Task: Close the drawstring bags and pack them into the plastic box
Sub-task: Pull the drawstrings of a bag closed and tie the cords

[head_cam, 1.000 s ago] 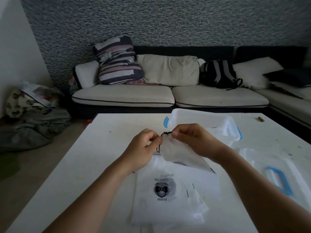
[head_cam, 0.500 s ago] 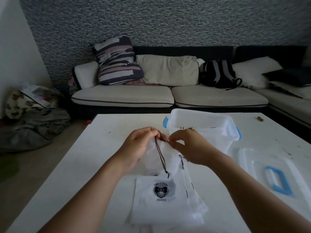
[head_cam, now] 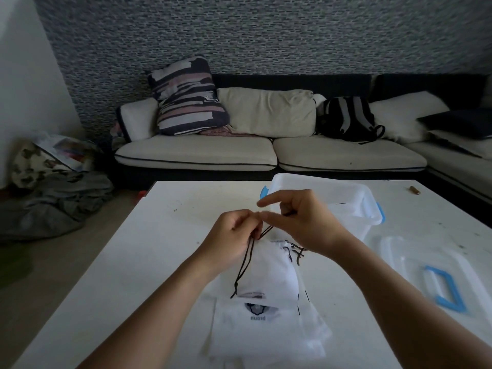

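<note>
Two hands meet above a white table, both busy with one small white drawstring bag held up just over a stack of flat white bags. The left hand has its fingers curled round the gathered neck of the bag, and the black cord runs out from under those fingers and hangs down across the front of the cloth to a loose end near the bag's lower edge. The right hand pinches the other run of the cord between thumb and a lower finger, while its forefinger sticks out straight to the left — the short stretch of cord between the two hands looks taut. More black cord lies bunched at the bag's right corner, under the right wrist.

The stack beneath lies flat on the table's near half, its top bag showing a dark printed emblem with lettering under it. Just behind the right hand stands the clear plastic box, open, with blue clips at its left and right ends; black marks show through its wall, though what they belong to I cannot tell. The box's lid lies flat on the table to the right, well apart from the stack, its blue handle facing up — a small brown object rests near the table's far right corner
</note>
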The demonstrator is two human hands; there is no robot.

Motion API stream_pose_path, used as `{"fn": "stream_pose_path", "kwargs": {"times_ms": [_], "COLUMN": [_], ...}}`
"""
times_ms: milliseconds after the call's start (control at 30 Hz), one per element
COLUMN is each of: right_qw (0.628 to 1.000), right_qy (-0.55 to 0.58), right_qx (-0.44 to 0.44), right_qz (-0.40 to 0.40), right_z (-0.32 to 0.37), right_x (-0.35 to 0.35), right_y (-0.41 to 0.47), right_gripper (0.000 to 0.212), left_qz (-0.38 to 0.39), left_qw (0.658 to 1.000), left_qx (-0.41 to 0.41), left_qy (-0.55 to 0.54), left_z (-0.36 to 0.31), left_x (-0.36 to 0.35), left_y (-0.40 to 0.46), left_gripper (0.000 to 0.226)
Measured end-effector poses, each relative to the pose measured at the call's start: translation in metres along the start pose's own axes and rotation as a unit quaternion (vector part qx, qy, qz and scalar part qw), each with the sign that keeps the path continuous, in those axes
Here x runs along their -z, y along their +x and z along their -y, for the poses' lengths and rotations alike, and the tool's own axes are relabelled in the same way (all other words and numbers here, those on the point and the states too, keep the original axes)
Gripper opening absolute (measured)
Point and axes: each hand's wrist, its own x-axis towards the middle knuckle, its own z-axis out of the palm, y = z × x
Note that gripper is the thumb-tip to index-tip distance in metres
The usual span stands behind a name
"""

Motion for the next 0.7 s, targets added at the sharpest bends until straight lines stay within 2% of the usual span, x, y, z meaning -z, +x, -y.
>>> {"fn": "stream_pose_path", "kwargs": {"times_ms": [100, 200, 300, 500, 600, 700], "right_qw": [0.998, 0.996, 0.996, 0.981, 0.989, 1.000], "right_qy": [-0.040, -0.054, -0.064, -0.177, -0.141, -0.015], "right_qx": [0.035, 0.052, 0.060, 0.075, 0.049, -0.016], "right_qz": [0.033, 0.050, 0.034, 0.007, -0.006, 0.005], "right_z": [0.004, 0.004, 0.004, 0.000, -0.003, -0.004], "right_x": [0.008, 0.014, 0.011, 0.004, 0.002, 0.004], "right_y": [-0.002, -0.002, -0.003, -0.004, -0.003, -0.002], "right_gripper": [0.016, 0.017, 0.020, 0.012, 0.014, 0.013], "left_qz": [0.041, 0.038, 0.043, 0.064, 0.069, 0.054], "left_qw": [0.999, 0.999, 0.998, 0.994, 0.994, 0.998], "left_qx": [0.010, 0.014, 0.000, -0.012, -0.021, -0.014], "left_qy": [0.003, 0.012, 0.049, 0.085, 0.076, 0.029], "left_z": [-0.003, -0.006, -0.005, 0.000, -0.002, -0.003], "left_x": [0.001, 0.003, 0.003, 0.002, 0.002, 0.004], "left_y": [-0.004, -0.004, -0.003, -0.006, -0.007, -0.006], "left_gripper": [0.031, 0.033, 0.033, 0.030, 0.029, 0.020]}}
